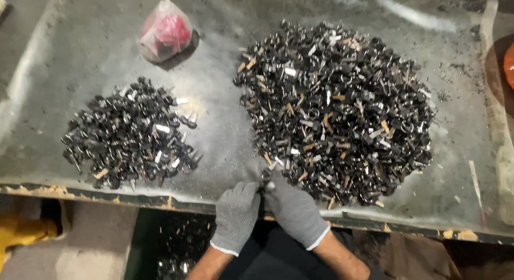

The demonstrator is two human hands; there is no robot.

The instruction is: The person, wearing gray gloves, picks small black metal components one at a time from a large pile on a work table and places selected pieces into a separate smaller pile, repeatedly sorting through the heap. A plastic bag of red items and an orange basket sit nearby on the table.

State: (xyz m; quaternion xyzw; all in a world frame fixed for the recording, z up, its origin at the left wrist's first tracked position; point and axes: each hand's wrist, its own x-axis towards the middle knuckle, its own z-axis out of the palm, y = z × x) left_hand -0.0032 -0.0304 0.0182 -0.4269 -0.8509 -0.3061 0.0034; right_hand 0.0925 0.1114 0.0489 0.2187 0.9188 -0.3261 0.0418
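Two gloved hands are meeting at the near edge of the large pile of small black parts. The left hand and the right hand, both in grey knit gloves, are pinching one small black part between their fingertips, just touching the pile's nearest rim. Left of the large pile, well apart, a smaller pile of similar parts is lying on the grey table. Beyond that, a clear bag with red contents is sitting.
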